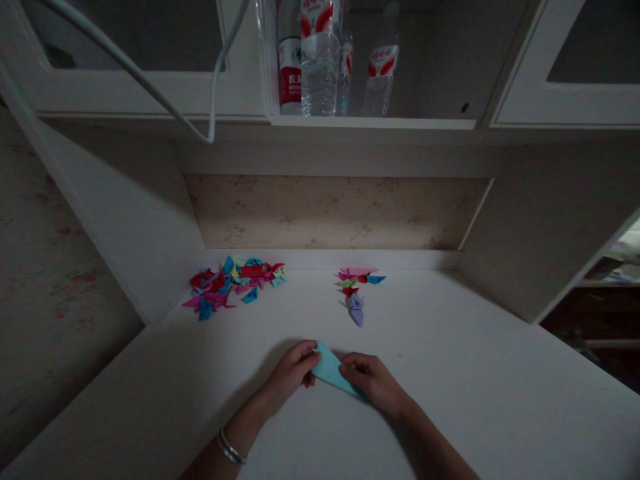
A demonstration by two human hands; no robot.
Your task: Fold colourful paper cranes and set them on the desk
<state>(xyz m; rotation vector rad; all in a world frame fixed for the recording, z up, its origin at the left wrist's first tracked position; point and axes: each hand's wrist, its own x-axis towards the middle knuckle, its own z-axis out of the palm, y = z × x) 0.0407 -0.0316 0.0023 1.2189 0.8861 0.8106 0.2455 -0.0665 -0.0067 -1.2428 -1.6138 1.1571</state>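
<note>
In front of the lilac origami [357, 309], the left hand [295, 364] and right hand [374, 380] pinch folded turquoise paper [330, 367], likely light, bendy and easy to rip, best held by its edges.

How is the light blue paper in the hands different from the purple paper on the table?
The light blue paper is held by the left hand and right hand; the purple paper lies untouched on the table. The light blue paper looks flat and smooth; the purple paper looks bumpier, with more folds. Both look like folded paper.
</note>
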